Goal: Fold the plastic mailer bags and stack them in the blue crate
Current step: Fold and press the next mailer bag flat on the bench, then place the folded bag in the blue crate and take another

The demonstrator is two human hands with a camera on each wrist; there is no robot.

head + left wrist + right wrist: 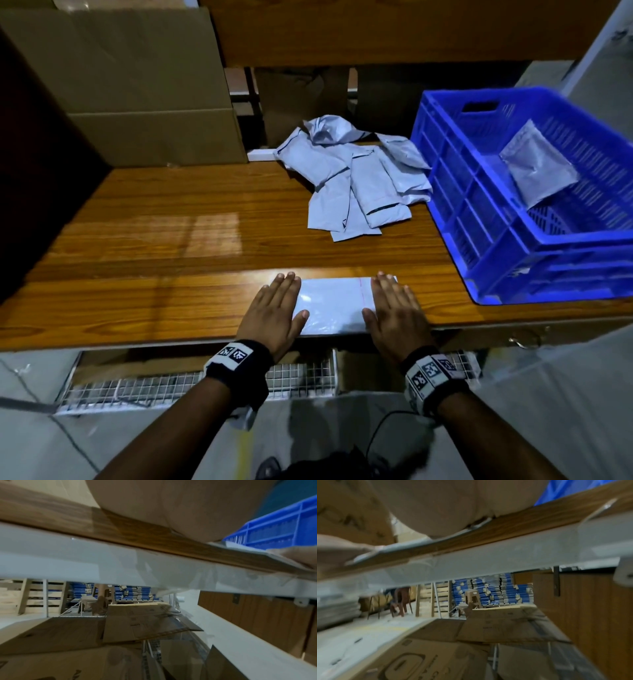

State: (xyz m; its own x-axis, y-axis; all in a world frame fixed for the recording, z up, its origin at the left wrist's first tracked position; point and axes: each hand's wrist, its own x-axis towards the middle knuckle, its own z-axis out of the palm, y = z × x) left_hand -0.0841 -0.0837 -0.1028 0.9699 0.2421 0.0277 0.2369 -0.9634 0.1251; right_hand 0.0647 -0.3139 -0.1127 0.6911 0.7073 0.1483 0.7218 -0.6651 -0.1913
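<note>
Folded mailer [331,306] at near table edge, left of blue crate [455,192]. Left hand [274,313] and right hand [394,310] flat, fingers straight, pressing its ends. One folded bag [537,164] inside crate. Unfolded pile [356,178] left of crate: most work left.

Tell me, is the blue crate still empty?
No, one folded grey mailer bag already lies inside the blue crate, leaning toward its far right side.
</note>
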